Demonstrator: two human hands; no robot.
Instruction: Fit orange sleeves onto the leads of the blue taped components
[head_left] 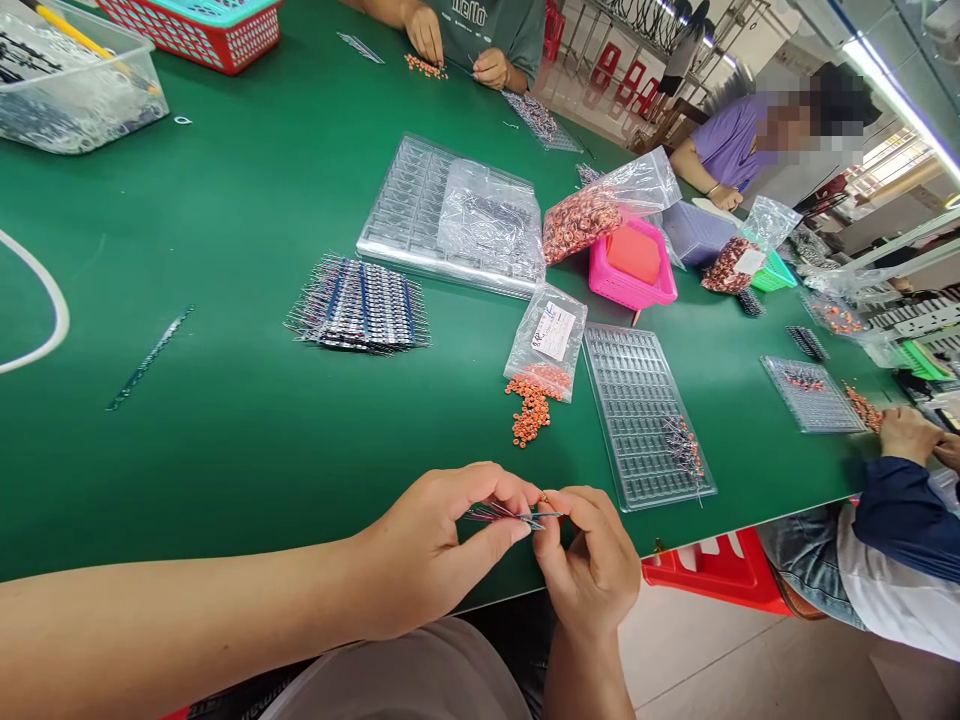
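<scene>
Left hand (450, 550) is loosely curled, finger and thumb nipping several thin wires (491, 513); right hand (592, 565) is pinched at their tips, apparently on one small orange ring (544, 497), over the desk's (225, 470) near edge. Threading seems the step; it calls for steady alignment next. Nearby: one stacked bundle (364, 305), two clear trays (619, 400), one heap of orange rings (531, 412), too many to count.

Workshop indicated: green table (232, 460) shared by seated people (724, 140), laid with small orange rings (531, 412) and clear plastic trays (626, 390).
</scene>
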